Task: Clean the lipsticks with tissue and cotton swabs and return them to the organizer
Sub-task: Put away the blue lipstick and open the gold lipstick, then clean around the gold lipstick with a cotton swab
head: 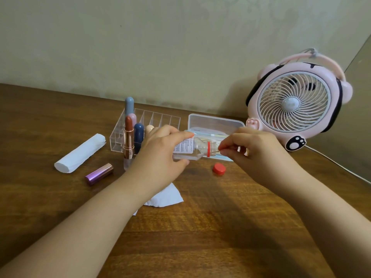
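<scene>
Head-camera view of a wooden tabletop (200,237) set against a pale wall. Toward the left edge a roll of white tissue (80,153) is laid flat, and just in front of it a purple lipstick cap (99,174) lies on its side. Near the back edge, at the middle, a clear organizer (160,118) is seen with several capped lipsticks (139,135) upright in its left compartments; an uncapped brown-red lipstick (128,140) is stood upright just before its front left corner. A torn sheet of tissue (167,196) is partly covered by the left forearm. A small clear bottle (197,150) is gripped on its side above the table by the left hand (160,155), fingers curled round its labelled body, its open neck pointed right. At that neck a cotton swab (217,151) appears to be pinched by the right hand (255,151) between thumb and fingertips, though the swab is barely made out. A red bottle cap (219,169) is left on the wood below. Behind the hands an open swab box (215,123) is seen, and a pink desk fan (297,101) is stood at the back right corner.
</scene>
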